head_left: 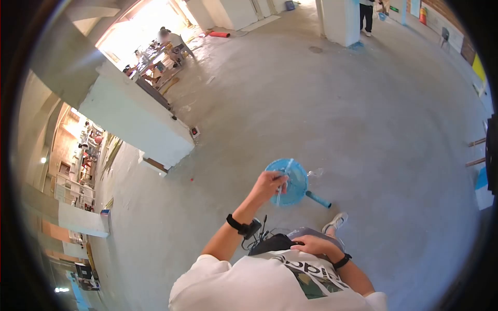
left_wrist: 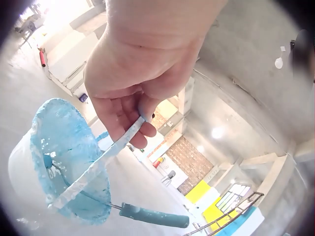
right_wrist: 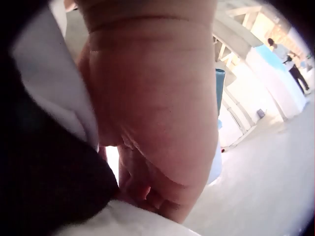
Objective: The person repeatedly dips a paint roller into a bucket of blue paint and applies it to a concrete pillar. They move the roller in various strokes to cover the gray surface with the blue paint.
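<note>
My left hand (head_left: 270,185) grips the pale strap handle (left_wrist: 93,169) of a paint bucket, fingers curled round it. The bucket (left_wrist: 20,164) is white outside and coated with blue paint inside, and it tilts in the left wrist view. Out over its rim sticks a paint roller's blue-green handle (left_wrist: 153,216); its metal rod runs down into the bucket. My right hand (head_left: 314,245) rests at my waist, against the shirt hem and a black bag (head_left: 275,244), its fingers loosely bent. In the right wrist view, the back of that hand (right_wrist: 152,93) hides most of what lies beyond.
Grey concrete floor (head_left: 249,114) surrounds me. A white wall block (head_left: 140,114) stands at left, and a pillar (head_left: 340,23) ahead. People sit around a cluttered table (head_left: 155,52) at far left; another person (head_left: 366,15) stands far right. Dark furniture (head_left: 490,155) is at the right edge.
</note>
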Motion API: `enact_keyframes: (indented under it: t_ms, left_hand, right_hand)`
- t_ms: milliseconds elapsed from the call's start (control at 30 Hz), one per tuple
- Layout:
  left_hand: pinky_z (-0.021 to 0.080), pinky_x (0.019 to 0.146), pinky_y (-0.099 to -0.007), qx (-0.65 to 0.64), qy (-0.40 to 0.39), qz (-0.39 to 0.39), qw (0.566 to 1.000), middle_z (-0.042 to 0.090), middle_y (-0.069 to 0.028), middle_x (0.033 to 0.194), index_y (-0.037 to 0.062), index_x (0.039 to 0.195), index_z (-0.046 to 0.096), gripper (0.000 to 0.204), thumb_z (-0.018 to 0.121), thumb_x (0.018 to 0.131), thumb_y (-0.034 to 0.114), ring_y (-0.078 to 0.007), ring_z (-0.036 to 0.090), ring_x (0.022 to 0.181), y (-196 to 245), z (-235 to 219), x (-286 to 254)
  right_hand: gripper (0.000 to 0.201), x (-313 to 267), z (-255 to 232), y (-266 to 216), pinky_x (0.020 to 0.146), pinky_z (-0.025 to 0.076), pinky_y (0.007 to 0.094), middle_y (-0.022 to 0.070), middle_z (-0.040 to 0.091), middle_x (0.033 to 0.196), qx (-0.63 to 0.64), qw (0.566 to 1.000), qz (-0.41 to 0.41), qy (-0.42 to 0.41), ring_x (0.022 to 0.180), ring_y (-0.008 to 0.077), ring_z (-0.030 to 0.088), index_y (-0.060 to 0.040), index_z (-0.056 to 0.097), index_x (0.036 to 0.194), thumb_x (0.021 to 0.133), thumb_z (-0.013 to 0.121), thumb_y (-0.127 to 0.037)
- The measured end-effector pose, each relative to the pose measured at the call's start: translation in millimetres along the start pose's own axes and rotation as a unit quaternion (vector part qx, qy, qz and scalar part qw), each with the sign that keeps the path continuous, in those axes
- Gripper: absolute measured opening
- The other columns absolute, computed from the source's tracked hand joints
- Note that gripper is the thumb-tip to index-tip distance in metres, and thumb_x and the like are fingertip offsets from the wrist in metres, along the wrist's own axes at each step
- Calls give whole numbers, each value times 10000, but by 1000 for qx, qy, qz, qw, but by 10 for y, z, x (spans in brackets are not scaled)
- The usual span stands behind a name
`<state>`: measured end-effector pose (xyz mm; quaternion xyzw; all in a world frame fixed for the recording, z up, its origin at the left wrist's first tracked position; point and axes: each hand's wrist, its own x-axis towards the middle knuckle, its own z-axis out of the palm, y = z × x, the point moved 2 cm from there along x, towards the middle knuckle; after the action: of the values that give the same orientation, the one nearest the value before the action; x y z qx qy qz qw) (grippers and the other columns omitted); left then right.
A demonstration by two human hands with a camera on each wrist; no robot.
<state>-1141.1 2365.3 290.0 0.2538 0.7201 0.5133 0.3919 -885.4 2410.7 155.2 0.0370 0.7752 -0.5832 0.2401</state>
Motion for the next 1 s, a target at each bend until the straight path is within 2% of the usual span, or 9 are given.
enact_keyframes:
  t_ms: [200, 333, 400, 500, 533, 567, 667, 933, 1000]
  left_hand:
    - [501, 640, -295, -44, 20, 19, 999, 659, -23, 750, 18, 958, 705, 229, 623, 956, 232, -122, 640, 724, 681, 698, 1027]
    - [523, 655, -297, -100, 29, 36, 994, 661, -35, 784, 27, 912, 693, 201, 637, 952, 216, -126, 642, 724, 1050, 1206, 1694]
    - [533, 681, -297, -27, 17, 28, 999, 657, -40, 726, 26, 840, 695, 190, 630, 937, 175, -130, 639, 698, 1242, 1406, 2102]
    - [541, 636, -286, -62, -1, 30, 998, 655, -41, 715, -2, 862, 690, 215, 601, 962, 166, -137, 643, 669, 1394, 1858, 2882]
    - [541, 636, -286, -60, -11, 37, 997, 655, -41, 715, -2, 862, 690, 215, 601, 962, 166, -137, 643, 669, 1377, 1963, 3151]
    - [543, 628, -282, -69, -30, 42, 996, 654, -41, 721, -10, 882, 690, 220, 595, 969, 168, -137, 644, 669, 1491, 2127, 2857]
    - [547, 622, -278, -59, -68, 33, 995, 649, -44, 727, -26, 924, 690, 226, 594, 974, 172, -139, 644, 665, 1700, 2583, 3411]
    - [572, 601, -308, -21, -187, 0, 982, 647, -64, 709, -52, 960, 689, 210, 597, 963, 137, -155, 641, 637, 2146, 3562, 4982]
    - [571, 601, -307, -16, -186, -3, 982, 642, -60, 701, -47, 955, 686, 216, 590, 971, 145, -164, 650, 631, 2321, 3750, 5255]
  right_hand:
    - [421, -535, -1510, 184, 1004, 446, 352, 172, 629, 1295, 59, 997, -35, -27, 1173, 271, 598, -62, 563, 1357, 990, 533, -265]
    - [399, -870, -2339, 558, 1016, 440, 336, 125, 624, 1315, 124, 987, -81, -59, 1182, 215, 581, -68, 554, 1374, 1007, 511, -218]
    - [396, -849, -2808, 688, 1049, 417, 327, 100, 603, 1347, 119, 981, -144, -48, 1225, 198, 544, -46, 543, 1375, 1023, 492, -219]
    - [475, -651, -3521, 1037, 1074, 384, 314, 131, 569, 1377, 157, 982, -70, -83, 1254, 196, 513, -30, 485, 1418, 1031, 506, -306]
    - [466, -575, -3702, 1185, 1056, 399, 319, 133, 585, 1352, 150, 985, -57, -65, 1232, 199, 528, -23, 506, 1395, 1031, 503, -313]
    - [459, -839, -3467, 1088, 1038, 413, 323, 135, 602, 1326, 142, 988, -40, -39, 1210, 202, 544, -15, 527, 1373, 1031, 500, -320]
    - [448, -860, -3893, 1520, 994, 444, 339, 146, 653, 1231, 103, 993, -36, 35, 1141, 230, 593, -7, 583, 1306, 1017, 515, -342]
    - [426, -1449, -5250, 1488, 875, 507, 389, 197, 699, 1103, 94, 979, -5, 182, 1002, 303, 662, 21, 650, 1177, 943, 572, -326]
    - [388, -1508, -5408, 1717, 818, 513, 361, 174, 716, 1038, 116, 967, -17, 226, 920, 246, 665, 25, 647, 1181, 920, 604, -259]
